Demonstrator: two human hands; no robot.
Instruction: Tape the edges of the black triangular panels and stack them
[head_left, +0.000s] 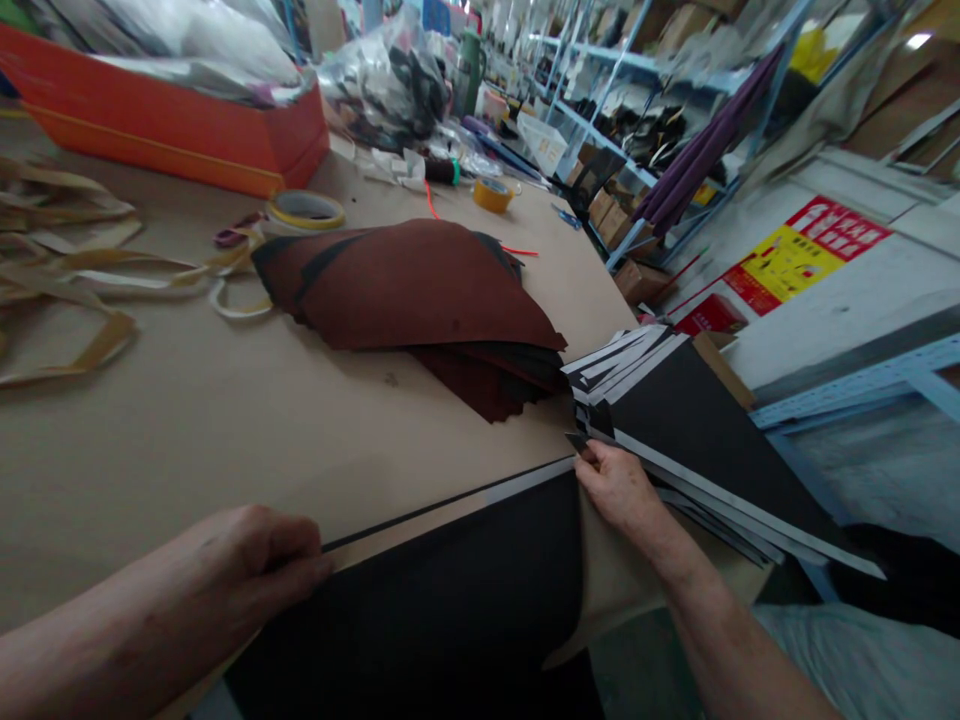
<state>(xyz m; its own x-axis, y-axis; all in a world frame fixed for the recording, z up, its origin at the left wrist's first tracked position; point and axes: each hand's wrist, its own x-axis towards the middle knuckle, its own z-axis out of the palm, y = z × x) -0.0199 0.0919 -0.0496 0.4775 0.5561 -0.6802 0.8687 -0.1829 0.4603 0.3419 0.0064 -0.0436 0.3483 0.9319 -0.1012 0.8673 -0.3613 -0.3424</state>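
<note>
A black sheet (pixel 450 590) of leather-like material lies over the table's near edge, with a pale tape strip (pixel 525 484) along its upper border. My left hand (pixel 262 560) is closed at the strip's left end, fingers pinched together on it. At the strip's right end, my right hand (pixel 619 485) pinches a small dark flat blade (pixel 577 441), its fingertips at the sheet's corner. Just beyond that hand is a stack of black pieces (pixel 697 420) edged with pale strips. Brown leather-like pieces (pixel 442 285) lie piled behind the sheet.
Loose tan strips (pixel 97 265) are tangled on the table (pixel 187 430) at left. Tape rolls (pixel 306 210), an orange box (pixel 187 125) and plastic bags (pixel 390 80) stand farther back. Blue shelving (pixel 600 60) and a red-yellow sign (pixel 802 255) are on the right.
</note>
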